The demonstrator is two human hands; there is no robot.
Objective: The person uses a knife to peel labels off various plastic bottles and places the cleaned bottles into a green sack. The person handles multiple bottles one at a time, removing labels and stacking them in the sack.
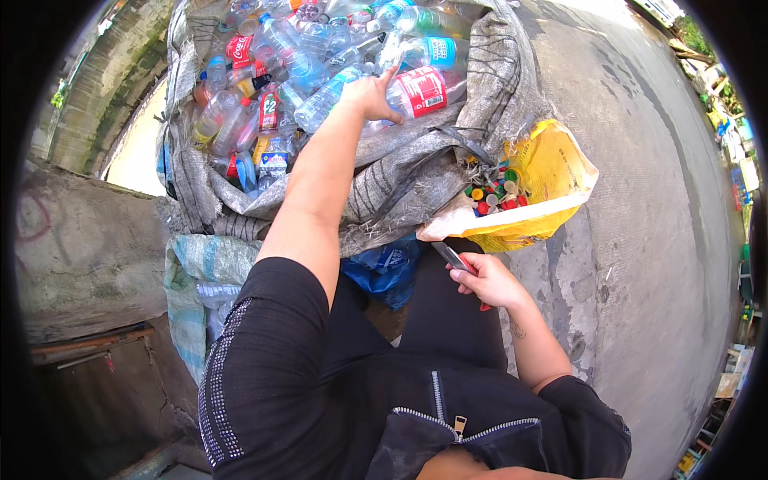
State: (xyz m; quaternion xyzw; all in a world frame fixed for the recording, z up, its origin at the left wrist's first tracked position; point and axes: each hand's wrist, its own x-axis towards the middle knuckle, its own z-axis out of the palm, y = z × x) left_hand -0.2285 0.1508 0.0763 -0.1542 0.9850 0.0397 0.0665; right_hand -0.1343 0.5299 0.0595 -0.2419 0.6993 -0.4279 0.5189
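My left hand (370,98) reaches over a pile of plastic bottles, thumb and forefinger spread apart. Right beside it lies a clear bottle with a red label (424,91); I cannot tell whether the fingers touch it. Above my thigh, my right hand (490,280) is closed round a knife (450,256) with a dark blade and a bit of red at the handle. The blade points up and to the left. The bottles fill a big grey woven sack (500,72) with a rolled rim. Near the knife hangs a yellow bag (560,164) holding several coloured bottle caps (498,198).
Against the big sack's near side stand a blue-and-white striped sack (186,276) with bottles inside and a blue plastic bag (382,272). A concrete wall (88,248) rises on the left. Grey pavement (640,240) stretches along the right, with piled clutter (728,148) at its far edge.
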